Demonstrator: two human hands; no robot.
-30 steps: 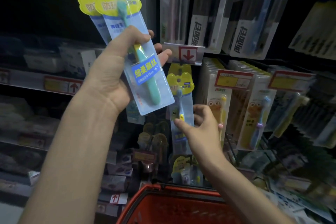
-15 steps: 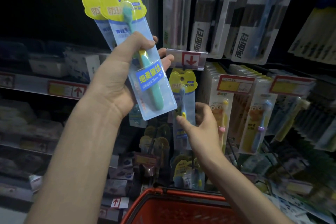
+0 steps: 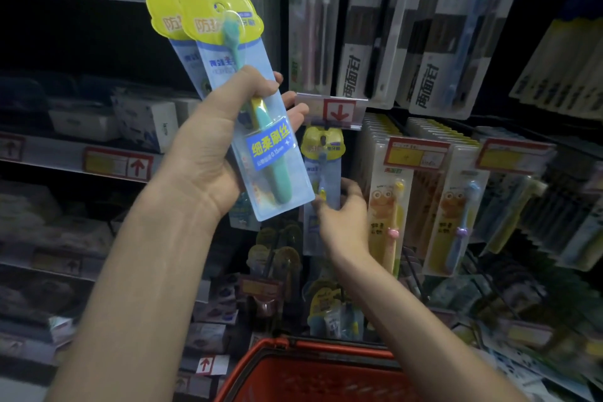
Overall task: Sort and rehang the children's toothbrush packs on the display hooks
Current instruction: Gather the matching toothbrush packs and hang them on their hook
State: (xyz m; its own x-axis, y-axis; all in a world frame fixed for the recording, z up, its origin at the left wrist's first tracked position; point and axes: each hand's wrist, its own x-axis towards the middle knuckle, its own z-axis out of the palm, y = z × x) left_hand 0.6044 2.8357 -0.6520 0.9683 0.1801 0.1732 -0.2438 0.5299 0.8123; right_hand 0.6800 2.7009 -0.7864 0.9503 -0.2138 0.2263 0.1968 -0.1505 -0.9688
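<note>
Here, upper middle of the frame, the left hand [image 3: 208, 153] grips two toothbrush packs [image 3: 251, 127]; lower, the right hand [image 3: 342, 225] pinches a hanging pack [image 3: 321, 160] beneath a price tag [image 3: 336, 109].

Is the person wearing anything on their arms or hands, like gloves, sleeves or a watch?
Nothing shows. The left hand and right hand are bare, without gloves or rings visible, and both forearms are uncovered down to the picture's edge: no sleeves, watch or bracelet.
</note>
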